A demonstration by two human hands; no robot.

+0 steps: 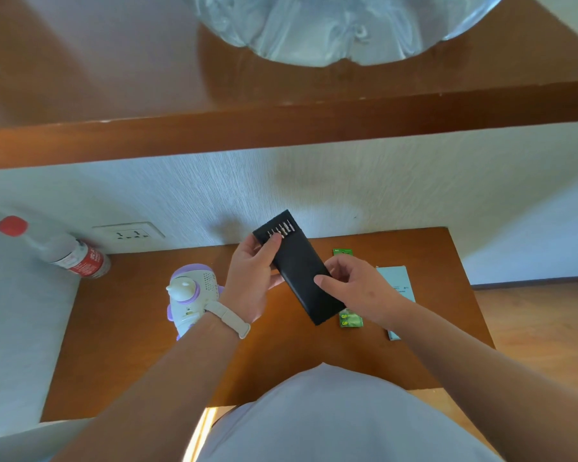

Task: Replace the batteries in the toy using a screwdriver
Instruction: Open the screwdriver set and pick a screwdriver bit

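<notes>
A black screwdriver-kit case (299, 271) is held above the wooden table (147, 345), tilted with its far end up. At that end an inner tray sticks out and shows a row of metal bits (282, 229). My left hand (252, 278) grips the case's left side, its thumb next to the bits. My right hand (357, 290) holds the lower right side with curled fingers. The white and purple toy (194, 293) stands on the table left of my left wrist. A green battery pack (350, 320) lies under the case, partly hidden.
A bottle with a red cap and red label (69, 253) stands at the back left by a wall socket (131, 234). A pale blue booklet (397, 281) lies right of my right hand. A wooden shelf (281, 125) overhangs the table, carrying a clear plastic item (341, 28).
</notes>
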